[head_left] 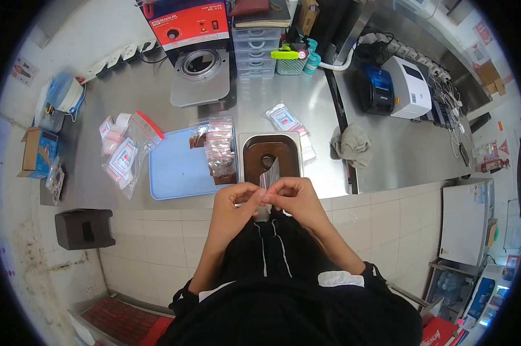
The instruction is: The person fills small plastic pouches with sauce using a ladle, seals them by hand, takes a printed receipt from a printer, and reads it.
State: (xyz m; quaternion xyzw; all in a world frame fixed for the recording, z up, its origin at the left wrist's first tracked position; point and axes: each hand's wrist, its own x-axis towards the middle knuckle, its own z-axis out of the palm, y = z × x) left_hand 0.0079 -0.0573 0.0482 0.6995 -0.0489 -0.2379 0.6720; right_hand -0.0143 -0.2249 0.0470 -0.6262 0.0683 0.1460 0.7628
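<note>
Small clear bag [270,175] at my closed fingertips.
Left to right: blue tray [174,167] by the table's [325,176] front edge, my left hand [235,209] and right hand [298,199] pinching the bag's near end, about equally close, its long axis pointing away over the metal pan [270,135].

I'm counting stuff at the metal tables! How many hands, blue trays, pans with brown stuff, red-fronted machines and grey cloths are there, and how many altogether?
Hands (left hand and right hand): 2
Blue tray: 1
Metal pan with brown stuff: 1
Red-fronted machine: 1
Grey cloth: 1
Total: 6
</note>
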